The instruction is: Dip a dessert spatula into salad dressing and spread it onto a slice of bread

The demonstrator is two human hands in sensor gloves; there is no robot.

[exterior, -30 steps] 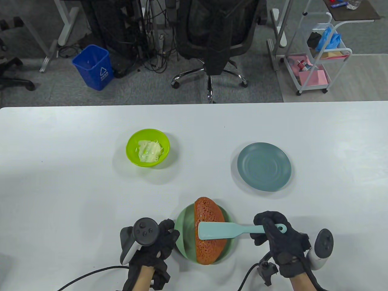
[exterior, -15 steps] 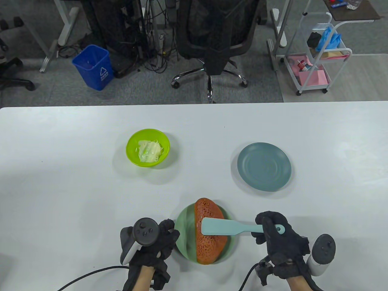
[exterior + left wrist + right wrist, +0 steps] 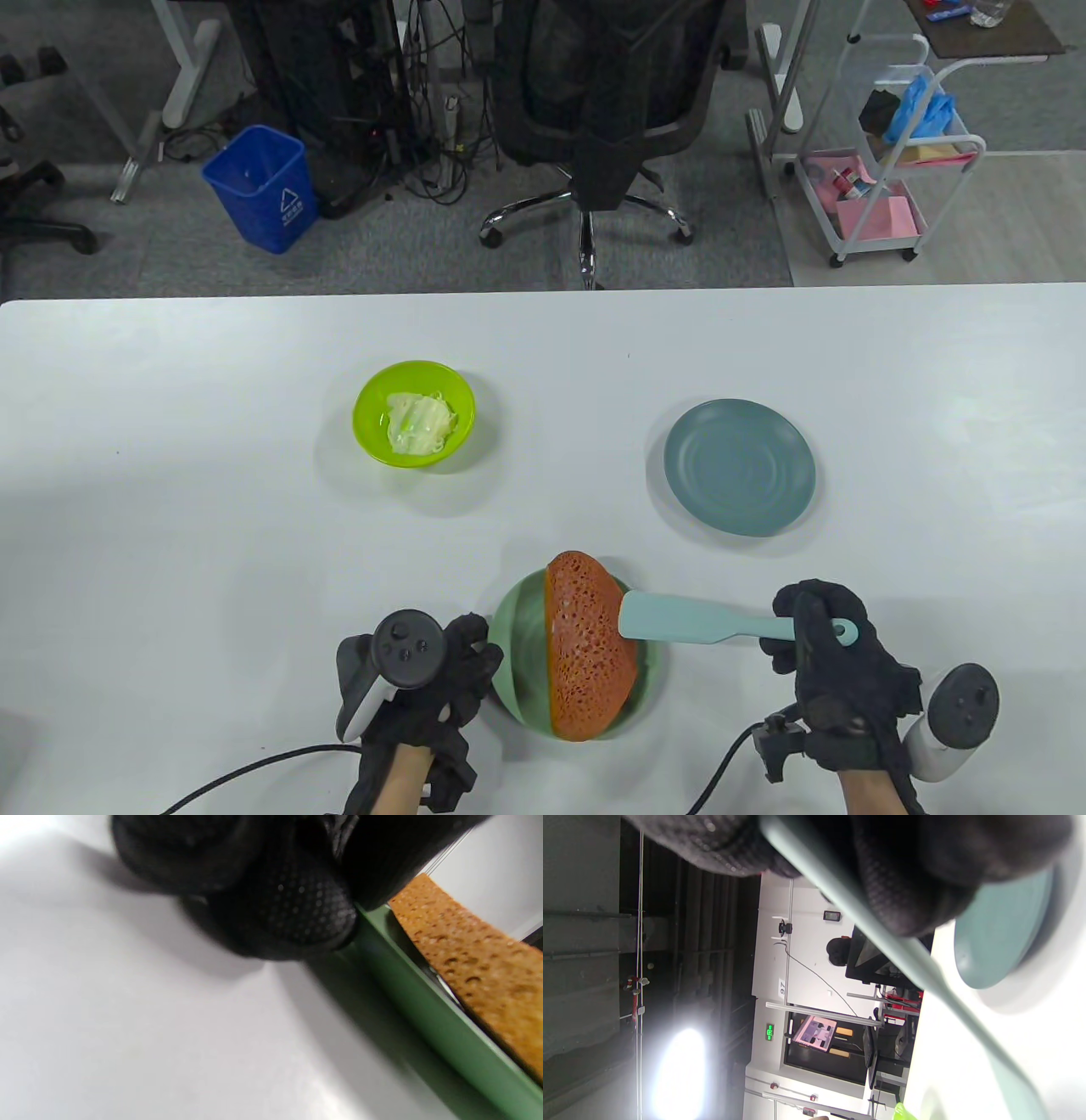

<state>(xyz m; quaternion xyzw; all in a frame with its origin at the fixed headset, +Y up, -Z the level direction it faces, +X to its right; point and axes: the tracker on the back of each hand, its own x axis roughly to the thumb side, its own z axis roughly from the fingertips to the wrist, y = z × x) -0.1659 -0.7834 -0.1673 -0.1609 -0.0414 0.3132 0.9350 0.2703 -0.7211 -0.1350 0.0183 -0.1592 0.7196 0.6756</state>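
A: Right hand [image 3: 836,671] is wrapped around the handle of the dessert spatula [image 3: 708,621], fingers closed on it near the ring end. The blade points left, its tip over the right edge of the bread slice [image 3: 587,647].

B: And the bread lies on the green plate [image 3: 516,632], close to the table's near edge. Left hand [image 3: 424,679] sits at that plate's left rim, fingertips [image 3: 292,904] curled and touching it, holding nothing else.

A: Salad dressing [image 3: 417,422] sits in the lime bowl [image 3: 414,413], well back and to the left.

B: A blue-grey plate [image 3: 740,467] is off to the right, apart from everything.
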